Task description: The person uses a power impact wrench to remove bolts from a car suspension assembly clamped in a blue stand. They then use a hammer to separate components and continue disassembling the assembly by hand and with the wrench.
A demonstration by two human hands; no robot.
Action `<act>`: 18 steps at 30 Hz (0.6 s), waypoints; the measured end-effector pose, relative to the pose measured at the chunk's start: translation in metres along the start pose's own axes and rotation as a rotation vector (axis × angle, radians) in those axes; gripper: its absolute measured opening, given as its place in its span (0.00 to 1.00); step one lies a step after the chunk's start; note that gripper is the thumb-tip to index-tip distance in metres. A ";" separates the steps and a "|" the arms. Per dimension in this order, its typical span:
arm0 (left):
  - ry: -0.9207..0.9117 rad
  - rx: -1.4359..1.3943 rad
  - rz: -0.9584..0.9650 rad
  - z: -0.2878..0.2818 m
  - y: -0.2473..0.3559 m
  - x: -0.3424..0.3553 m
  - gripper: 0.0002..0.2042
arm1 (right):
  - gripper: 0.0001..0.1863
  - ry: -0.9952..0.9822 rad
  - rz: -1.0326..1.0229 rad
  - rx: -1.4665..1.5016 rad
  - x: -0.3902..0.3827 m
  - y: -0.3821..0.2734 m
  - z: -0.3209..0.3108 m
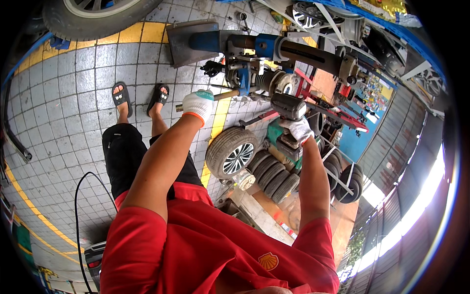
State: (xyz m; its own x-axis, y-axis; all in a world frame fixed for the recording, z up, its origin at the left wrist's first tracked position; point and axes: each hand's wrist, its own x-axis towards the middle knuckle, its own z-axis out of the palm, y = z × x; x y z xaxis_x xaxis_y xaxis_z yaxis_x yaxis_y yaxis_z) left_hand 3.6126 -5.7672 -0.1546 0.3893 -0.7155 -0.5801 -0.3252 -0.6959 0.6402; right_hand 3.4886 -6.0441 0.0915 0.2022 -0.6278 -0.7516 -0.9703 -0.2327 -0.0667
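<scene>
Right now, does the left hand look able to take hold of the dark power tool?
Probably not without letting go first: the left hand is closed around a bar, and the right hand grips the power tool.

Holding bare L forearm [164, 157] slanted fwd & inward, bare R forearm [314, 181] fwd, nearly straight; clenching white knit-gloved L hand [199, 104], curling smudged white-gloved R hand [296, 130] likewise, well apart.

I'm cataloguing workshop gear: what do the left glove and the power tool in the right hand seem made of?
Left glove: probably knitted fabric, matte white, given its snug orange-edged cuff. Power tool: plastic or coated metal, dark; its soft sheen fits either.
</scene>
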 end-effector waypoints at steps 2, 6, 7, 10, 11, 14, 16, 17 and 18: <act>0.002 -0.001 0.007 0.001 0.000 0.000 0.08 | 0.16 -0.006 0.034 0.029 -0.001 -0.002 0.001; 0.018 -0.017 0.005 0.004 -0.001 0.000 0.07 | 0.17 0.015 0.007 -0.011 -0.008 -0.009 0.003; 0.023 -0.025 0.002 0.004 -0.001 0.000 0.08 | 0.17 0.013 0.028 -0.022 -0.006 -0.008 0.002; 0.019 -0.007 0.002 0.004 -0.002 0.000 0.08 | 0.18 0.018 0.060 -0.021 -0.006 -0.013 0.002; 0.016 -0.005 0.003 0.003 -0.002 0.000 0.08 | 0.19 0.020 0.067 -0.015 -0.006 -0.015 0.002; 0.008 0.003 0.007 0.000 -0.002 -0.002 0.08 | 0.19 0.023 0.005 -0.006 -0.005 -0.010 0.001; 0.008 0.009 0.010 0.000 -0.001 -0.002 0.08 | 0.19 0.026 0.042 0.006 -0.005 -0.012 0.001; 0.016 0.012 0.011 0.001 -0.001 -0.002 0.08 | 0.19 0.027 0.060 0.011 -0.005 -0.014 0.001; 0.023 0.014 0.012 0.002 -0.001 -0.002 0.08 | 0.19 0.028 0.059 0.017 -0.005 -0.014 0.001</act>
State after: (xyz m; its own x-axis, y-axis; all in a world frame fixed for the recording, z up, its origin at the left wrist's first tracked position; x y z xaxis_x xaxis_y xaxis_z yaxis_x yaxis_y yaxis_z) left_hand 3.6102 -5.7653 -0.1548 0.4046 -0.7226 -0.5605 -0.3422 -0.6880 0.6399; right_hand 3.5006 -6.0370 0.0956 0.1475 -0.6606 -0.7361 -0.9827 -0.1820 -0.0336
